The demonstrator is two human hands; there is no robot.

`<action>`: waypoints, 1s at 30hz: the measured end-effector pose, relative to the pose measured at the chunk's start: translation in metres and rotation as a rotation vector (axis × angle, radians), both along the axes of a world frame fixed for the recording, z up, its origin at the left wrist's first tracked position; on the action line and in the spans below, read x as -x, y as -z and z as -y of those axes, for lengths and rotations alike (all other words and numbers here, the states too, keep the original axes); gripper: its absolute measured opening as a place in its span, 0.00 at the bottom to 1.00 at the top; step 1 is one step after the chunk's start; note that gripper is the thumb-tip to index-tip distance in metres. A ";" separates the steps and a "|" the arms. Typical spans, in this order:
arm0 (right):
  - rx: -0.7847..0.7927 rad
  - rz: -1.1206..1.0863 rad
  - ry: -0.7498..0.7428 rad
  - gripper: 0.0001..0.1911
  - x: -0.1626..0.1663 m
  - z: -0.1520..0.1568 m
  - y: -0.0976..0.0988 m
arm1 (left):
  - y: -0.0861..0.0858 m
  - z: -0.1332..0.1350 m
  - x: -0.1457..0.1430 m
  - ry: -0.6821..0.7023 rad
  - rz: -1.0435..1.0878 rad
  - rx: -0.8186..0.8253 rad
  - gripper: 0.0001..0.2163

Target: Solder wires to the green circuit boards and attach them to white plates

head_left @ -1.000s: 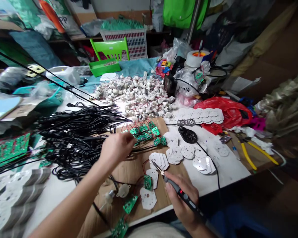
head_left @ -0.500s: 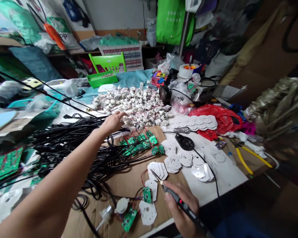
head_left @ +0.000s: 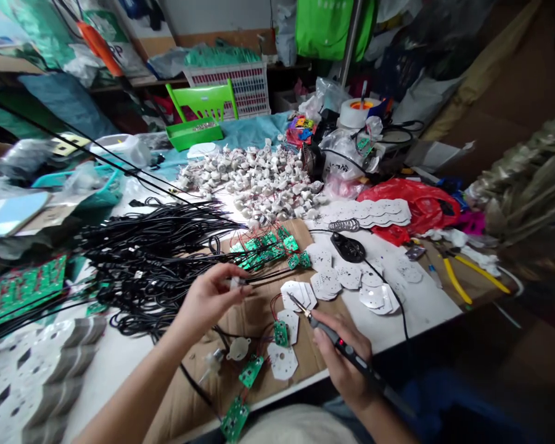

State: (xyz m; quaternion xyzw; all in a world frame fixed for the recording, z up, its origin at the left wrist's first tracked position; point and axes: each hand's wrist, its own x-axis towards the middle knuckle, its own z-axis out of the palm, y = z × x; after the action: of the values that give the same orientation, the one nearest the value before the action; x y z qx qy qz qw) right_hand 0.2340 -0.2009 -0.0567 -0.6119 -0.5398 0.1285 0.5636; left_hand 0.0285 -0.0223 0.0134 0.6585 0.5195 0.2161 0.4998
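My left hand (head_left: 221, 288) pinches a small whitish part (head_left: 236, 282), probably like those in the pile, above the cardboard (head_left: 198, 364). In my right hand (head_left: 345, 351) is a grey and black soldering iron (head_left: 335, 340) with a lit red display. Its tip lies over a small stack of white octagonal boards (head_left: 298, 296). Below it, a green circuit board (head_left: 281, 333) with red wires rests on a white plate. Nearer to me are a round white motor (head_left: 238, 349), another motor (head_left: 213, 364) and two more green boards (head_left: 251, 371).
A heap of small white motors (head_left: 259, 179) covers the table's middle. Bundled black cables (head_left: 152, 246) lie to the left, and green boards (head_left: 268, 246) behind my hands. At right are an iron stand (head_left: 348, 248), a red bag (head_left: 416, 206) and yellow-handled pliers (head_left: 457, 280).
My left hand has come back from the motor heap toward me, now with a small whitish part in its fingers. My right hand still holds the soldering iron. The view has shifted slightly.
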 end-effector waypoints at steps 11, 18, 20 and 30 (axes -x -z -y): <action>0.005 -0.059 -0.009 0.14 0.002 0.003 0.007 | 0.020 0.026 0.022 0.133 -0.247 -0.455 0.13; 0.010 -0.081 -0.008 0.14 0.002 0.004 0.009 | 0.008 0.024 0.012 -0.135 0.050 -0.187 0.14; 0.006 -0.081 0.000 0.13 0.002 0.003 0.007 | 0.007 0.024 0.007 -0.170 0.069 -0.188 0.15; 0.019 -0.069 0.001 0.13 0.000 0.003 0.005 | 0.003 0.019 -0.002 -0.226 0.313 0.022 0.17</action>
State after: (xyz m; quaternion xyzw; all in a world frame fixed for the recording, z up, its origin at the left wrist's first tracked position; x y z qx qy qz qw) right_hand 0.2336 -0.2039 -0.0622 -0.6128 -0.5183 0.1546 0.5760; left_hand 0.0309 -0.0411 0.0102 0.5489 0.5085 0.3649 0.5540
